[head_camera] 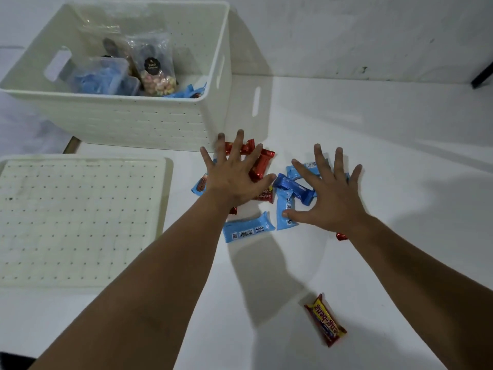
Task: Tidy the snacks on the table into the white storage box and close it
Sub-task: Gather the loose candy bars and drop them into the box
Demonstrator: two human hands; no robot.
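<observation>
Both hands, left (234,180) and right (330,201), had fingers spread apart over the snack packets (290,186) heaped on the table (400,169). White storage box (149,121) stood open behind; lid (80,220) lay beside it.

left hand (234,177) bare | right hand (330,198) bare | 2 forearms unsleeved

white table (400,156), grey wall (346,30), dark bar (482,73)
</observation>
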